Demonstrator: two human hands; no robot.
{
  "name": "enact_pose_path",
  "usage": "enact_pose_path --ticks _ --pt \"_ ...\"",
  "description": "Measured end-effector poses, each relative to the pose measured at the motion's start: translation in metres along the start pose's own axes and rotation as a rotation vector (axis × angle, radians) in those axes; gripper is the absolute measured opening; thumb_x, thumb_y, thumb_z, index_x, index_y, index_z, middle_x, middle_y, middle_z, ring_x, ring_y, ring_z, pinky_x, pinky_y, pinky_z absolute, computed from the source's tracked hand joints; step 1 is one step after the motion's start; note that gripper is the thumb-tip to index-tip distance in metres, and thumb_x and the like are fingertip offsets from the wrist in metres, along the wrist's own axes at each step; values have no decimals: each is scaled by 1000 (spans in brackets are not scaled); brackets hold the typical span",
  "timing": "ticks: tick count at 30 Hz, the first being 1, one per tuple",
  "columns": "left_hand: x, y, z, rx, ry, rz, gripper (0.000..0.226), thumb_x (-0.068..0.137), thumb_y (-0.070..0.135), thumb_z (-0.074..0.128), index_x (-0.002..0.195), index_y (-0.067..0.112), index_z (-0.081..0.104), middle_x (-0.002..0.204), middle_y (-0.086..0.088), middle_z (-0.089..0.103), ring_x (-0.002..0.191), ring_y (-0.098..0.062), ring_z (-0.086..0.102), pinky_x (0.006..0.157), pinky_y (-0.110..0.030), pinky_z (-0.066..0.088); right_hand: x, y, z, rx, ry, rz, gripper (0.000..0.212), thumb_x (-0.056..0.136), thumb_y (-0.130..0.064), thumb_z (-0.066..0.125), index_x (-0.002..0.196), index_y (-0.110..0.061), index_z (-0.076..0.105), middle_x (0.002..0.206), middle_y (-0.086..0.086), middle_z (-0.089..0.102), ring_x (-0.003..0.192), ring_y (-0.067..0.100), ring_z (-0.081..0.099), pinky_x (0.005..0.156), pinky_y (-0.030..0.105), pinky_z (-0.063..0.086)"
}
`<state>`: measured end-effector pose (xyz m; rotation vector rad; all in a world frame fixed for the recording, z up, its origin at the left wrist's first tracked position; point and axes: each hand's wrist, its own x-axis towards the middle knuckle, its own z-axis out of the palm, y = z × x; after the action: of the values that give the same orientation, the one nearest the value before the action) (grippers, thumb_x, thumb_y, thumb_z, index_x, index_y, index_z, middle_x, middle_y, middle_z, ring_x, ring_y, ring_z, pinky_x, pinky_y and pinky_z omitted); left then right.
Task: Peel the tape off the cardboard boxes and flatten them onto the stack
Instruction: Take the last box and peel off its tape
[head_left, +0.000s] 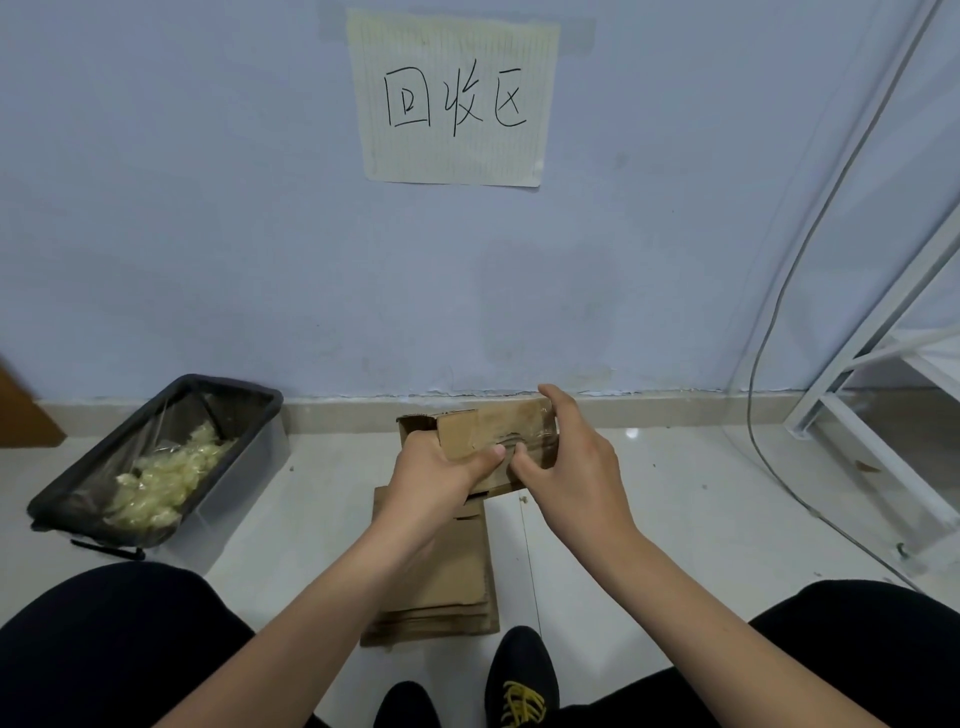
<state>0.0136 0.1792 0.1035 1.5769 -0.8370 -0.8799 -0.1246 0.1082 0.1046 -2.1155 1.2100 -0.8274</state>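
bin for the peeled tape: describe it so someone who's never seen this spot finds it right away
Start at the handwritten paper sign taped to the blue wall, then drop to the floor and look left. The bin sits there near the baseboard, left of the cardboard stack. It is the only container: a low rectangular tub lined with a dark bag, holding a heap of crumpled yellowish tape.

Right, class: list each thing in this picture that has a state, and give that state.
Cardboard box: held up, still taped.
Left hand: grips the box.
Right hand: grips the box.
Flattened cardboard stack: flat on floor.
Lined bin: open, holding peeled tape.
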Motion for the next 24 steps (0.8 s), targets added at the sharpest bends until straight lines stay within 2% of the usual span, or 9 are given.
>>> enact_pose_path --ticks 6,10,12,15,17,20,24 --pt "0 -3 2 9 11 22 14 88 26 78 101 22 80 96 4 80 97 -19 75 97 -52 56 0 -1 5 -8 41 -1 63 86 -26 62 143 -34 36 104 -5 62 85 13 57 74 26 43" --pt "0 -2 3 23 30 32 11 88 25 78 96 17 80 91 -1 79 90 -21 75 91 -47 59 4 4 2 22 94 33 55 86 -15 56 135 -31 40 121 -9 63 75 16 63 72 37 53" --pt "1 -1 1 -3 45 28 9 89 21 78 96 16 80 90 2 79 89 -17 75 88 -40 59 6 4 1 77 88 55 48 89 -24 59 133 -32 42 126 -11 61 80 12 64 78 38 54" --pt "3 2 -2 -57 63 5 11 90 19 77 100 19 80 94 8 80 94 -10 75 93 -37 58 2 1 5 112 35 -2 50 90 -40 67 132 -34 41 129 -14 56 102 11 60 90 34 50" --pt "3 2 -2 -59 65 7 10 90 20 77 100 20 80 93 7 80 92 -11 75 93 -38 59 -1 0 7 120 18 -33 48 90 -39 69 130 -34 43 126 -14 56 107 12 59 92 35 50" --pt "3 1 -2 -63 59 12 14 90 18 77 103 19 80 94 7 80 92 -11 75 93 -38 59 3 1 3 194 39 45 43 89 -32 72 124 -32 47 121 -17 56 104 12 62 92 37 51" --pt "1 1 -1 -50 33 25 16 92 15 74 107 19 79 96 9 79 94 -8 74 92 -34 58 5 0 1 134 48 62 21 88 -29 72 102 -27 57 111 -15 55 101 5 56 84 25 46"
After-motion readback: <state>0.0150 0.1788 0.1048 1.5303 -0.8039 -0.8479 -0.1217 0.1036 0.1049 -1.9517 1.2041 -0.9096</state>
